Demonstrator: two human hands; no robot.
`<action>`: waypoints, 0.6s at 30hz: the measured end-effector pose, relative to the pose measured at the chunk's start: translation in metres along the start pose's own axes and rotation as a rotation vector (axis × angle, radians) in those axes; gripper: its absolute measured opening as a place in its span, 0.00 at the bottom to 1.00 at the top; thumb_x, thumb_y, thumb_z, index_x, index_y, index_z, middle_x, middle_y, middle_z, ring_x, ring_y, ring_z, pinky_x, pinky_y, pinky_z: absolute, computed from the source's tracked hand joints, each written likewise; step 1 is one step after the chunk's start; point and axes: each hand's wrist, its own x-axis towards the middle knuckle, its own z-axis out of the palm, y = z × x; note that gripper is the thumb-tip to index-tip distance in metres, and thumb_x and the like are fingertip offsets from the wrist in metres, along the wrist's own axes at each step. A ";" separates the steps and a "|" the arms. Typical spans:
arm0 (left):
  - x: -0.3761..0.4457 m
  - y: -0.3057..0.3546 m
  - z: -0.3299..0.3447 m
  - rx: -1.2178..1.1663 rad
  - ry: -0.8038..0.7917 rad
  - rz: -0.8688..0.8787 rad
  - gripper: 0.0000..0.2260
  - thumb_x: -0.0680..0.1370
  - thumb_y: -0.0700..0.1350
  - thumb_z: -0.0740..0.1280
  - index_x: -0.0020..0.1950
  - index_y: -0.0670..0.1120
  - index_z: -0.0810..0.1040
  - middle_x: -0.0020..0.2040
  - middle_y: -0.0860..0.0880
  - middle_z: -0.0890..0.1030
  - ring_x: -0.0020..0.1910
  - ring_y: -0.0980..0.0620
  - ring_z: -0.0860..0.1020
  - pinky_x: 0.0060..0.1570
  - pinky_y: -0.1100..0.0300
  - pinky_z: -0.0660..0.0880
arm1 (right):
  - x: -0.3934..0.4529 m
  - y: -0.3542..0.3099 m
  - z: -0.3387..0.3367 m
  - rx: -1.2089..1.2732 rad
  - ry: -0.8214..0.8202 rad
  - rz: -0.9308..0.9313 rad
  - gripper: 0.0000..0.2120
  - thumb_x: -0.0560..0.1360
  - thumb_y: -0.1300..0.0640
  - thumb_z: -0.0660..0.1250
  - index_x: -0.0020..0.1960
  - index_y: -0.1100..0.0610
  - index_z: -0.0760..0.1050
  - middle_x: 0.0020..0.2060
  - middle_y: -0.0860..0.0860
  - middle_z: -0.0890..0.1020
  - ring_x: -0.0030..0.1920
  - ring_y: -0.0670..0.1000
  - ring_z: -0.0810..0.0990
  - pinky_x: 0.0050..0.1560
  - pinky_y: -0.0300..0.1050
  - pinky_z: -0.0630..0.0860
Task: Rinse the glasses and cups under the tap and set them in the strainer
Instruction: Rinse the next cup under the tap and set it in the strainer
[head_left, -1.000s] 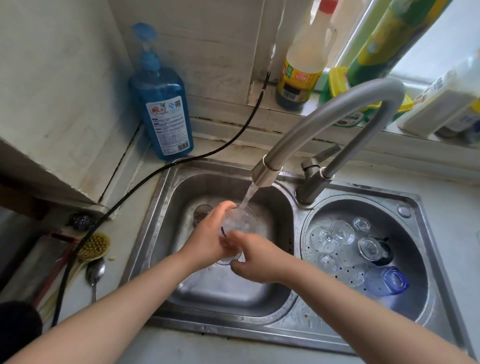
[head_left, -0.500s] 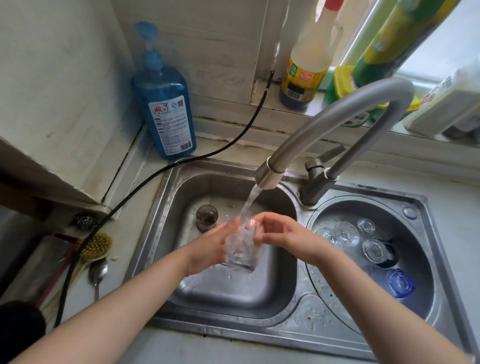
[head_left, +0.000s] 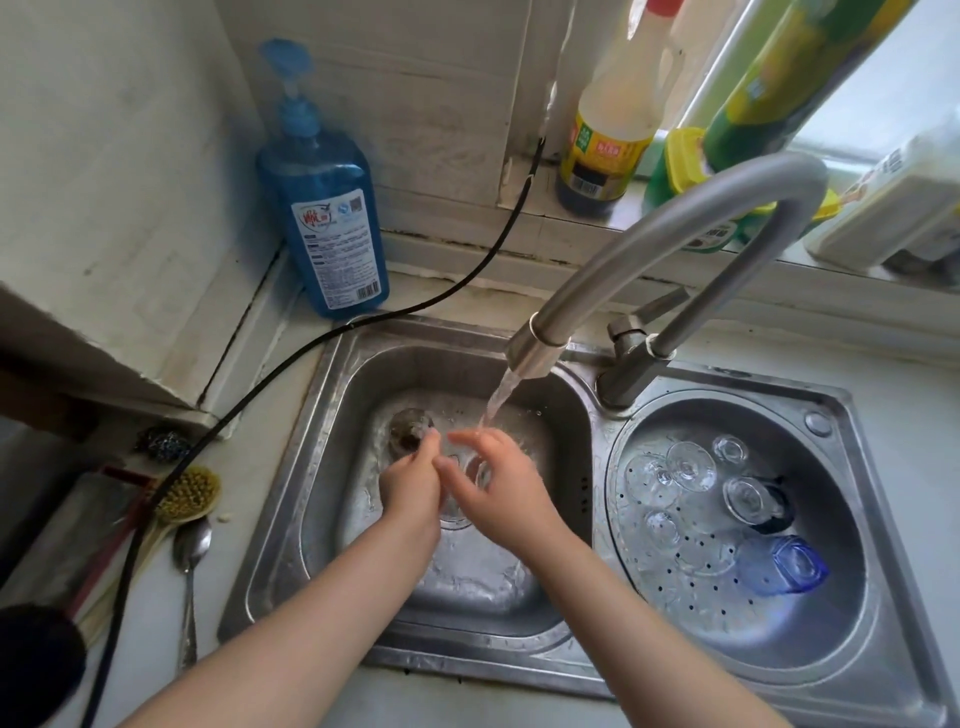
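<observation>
glass (head_left: 470, 480): clear, wet, likely slippery, light and breakable; sits between both hands under the tap (head_left: 535, 348) stream, over the left basin | left hand (head_left: 410, 483) fingers curled on its side, right hand (head_left: 498, 488) fingers wrapped round it | best held by the wall, not the rim | strainer (head_left: 691, 613) at right has bare room near its front; steel divider ridge to clear

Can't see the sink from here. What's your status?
Both hands grip clear glass under running tap. Strainer part-filled. Nothing blocking.
</observation>
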 end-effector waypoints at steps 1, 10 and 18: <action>0.000 0.000 -0.001 -0.035 0.015 -0.026 0.13 0.77 0.51 0.68 0.39 0.42 0.78 0.25 0.50 0.73 0.27 0.52 0.72 0.28 0.63 0.69 | 0.000 -0.002 0.002 -0.121 0.062 -0.071 0.16 0.77 0.44 0.63 0.60 0.50 0.77 0.56 0.46 0.78 0.53 0.46 0.77 0.53 0.43 0.75; -0.006 0.010 0.008 0.015 0.171 -0.061 0.15 0.77 0.52 0.66 0.43 0.40 0.78 0.38 0.37 0.80 0.37 0.42 0.80 0.39 0.53 0.76 | 0.038 -0.003 -0.002 0.532 0.034 0.508 0.10 0.75 0.54 0.65 0.41 0.56 0.83 0.31 0.49 0.79 0.32 0.48 0.74 0.35 0.42 0.70; 0.010 0.007 0.004 -0.192 -0.053 -0.406 0.09 0.73 0.50 0.67 0.35 0.49 0.73 0.30 0.51 0.73 0.28 0.54 0.72 0.27 0.67 0.69 | 0.035 -0.003 -0.002 0.233 0.008 0.125 0.17 0.82 0.51 0.56 0.48 0.57 0.82 0.41 0.47 0.81 0.46 0.48 0.79 0.49 0.46 0.75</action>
